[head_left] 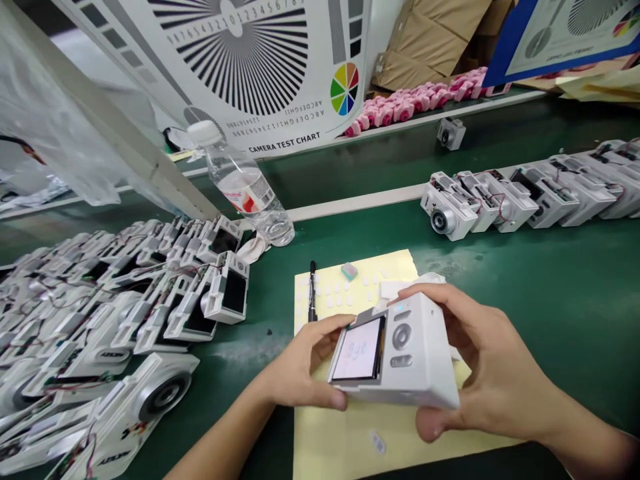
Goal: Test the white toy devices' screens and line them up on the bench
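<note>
A white toy camera (425, 353) is held between my two hands, above a yellow sheet (325, 433). Its back faces me, with a lit screen (359, 350) reading "Bye" and grey buttons beside it. My left hand (305, 367) grips the screen end, thumb below and fingers above. My right hand (485, 367) wraps round the other end, its thumb underneath. Beyond the camera, a black marker pen (313, 293), a small pink-and-green block (349, 271) and several small white pieces lie on the sheet. A small labelled piece (378, 442) lies nearer me.
Many partly open white cameras (165, 280) crowd the left side. A row of similar cameras (545, 190) stands at the back right. A water bottle (250, 190) leans near a camera test chart (250, 73). Pink items (415, 103) line the far ledge.
</note>
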The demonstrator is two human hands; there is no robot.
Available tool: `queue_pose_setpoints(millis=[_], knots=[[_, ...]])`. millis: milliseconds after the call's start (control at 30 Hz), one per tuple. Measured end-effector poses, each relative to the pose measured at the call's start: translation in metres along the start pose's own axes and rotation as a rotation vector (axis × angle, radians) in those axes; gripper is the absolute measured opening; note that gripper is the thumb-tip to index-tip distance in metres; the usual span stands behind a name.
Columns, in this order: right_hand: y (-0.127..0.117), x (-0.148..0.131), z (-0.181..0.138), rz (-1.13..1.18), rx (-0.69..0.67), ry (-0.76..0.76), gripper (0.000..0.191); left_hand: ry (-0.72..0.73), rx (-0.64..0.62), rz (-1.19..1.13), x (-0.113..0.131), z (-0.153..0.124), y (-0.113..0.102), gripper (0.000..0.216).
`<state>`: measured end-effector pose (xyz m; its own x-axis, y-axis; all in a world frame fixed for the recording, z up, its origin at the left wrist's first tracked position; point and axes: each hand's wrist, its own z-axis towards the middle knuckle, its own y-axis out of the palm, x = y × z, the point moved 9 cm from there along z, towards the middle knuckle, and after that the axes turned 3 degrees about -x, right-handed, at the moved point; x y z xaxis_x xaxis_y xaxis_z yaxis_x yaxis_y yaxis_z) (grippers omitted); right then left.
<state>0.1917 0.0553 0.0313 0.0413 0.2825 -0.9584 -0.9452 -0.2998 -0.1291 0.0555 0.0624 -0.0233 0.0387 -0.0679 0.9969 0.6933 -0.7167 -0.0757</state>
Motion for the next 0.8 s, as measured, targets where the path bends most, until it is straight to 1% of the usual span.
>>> queue_pose_setpoints(millis=[100,200,300,433,533,667,733,800], knots=[[-0.001,0.018,0.005,0.231,-0.013,0.149,0.06,0.059,0.0,0.011,0.018,-0.001,-0.001,0.073],[-0.001,0.033,0.01,0.466,-0.001,0.243,0.061,0.054,0.035,-0.007,0.028,-0.002,-0.003,0.07],[0.005,0.045,0.012,0.641,-0.033,0.309,0.063,0.015,0.129,-0.071,0.025,-0.004,-0.01,0.068],[0.019,0.055,0.012,0.837,-0.082,0.356,0.051,-0.002,0.243,-0.14,0.018,-0.008,-0.017,0.065],[0.025,0.06,0.011,0.905,-0.075,0.367,0.045,-0.002,0.319,-0.134,0.017,-0.011,-0.023,0.064],[0.026,0.066,0.009,0.927,-0.053,0.397,0.047,0.001,0.353,-0.097,0.021,-0.013,-0.026,0.062],[0.026,0.069,0.008,0.943,-0.074,0.42,0.046,0.019,0.382,-0.048,0.025,-0.015,-0.028,0.062],[0.029,0.072,0.005,0.948,-0.105,0.463,0.049,0.061,0.451,0.046,0.03,-0.02,-0.033,0.061]])
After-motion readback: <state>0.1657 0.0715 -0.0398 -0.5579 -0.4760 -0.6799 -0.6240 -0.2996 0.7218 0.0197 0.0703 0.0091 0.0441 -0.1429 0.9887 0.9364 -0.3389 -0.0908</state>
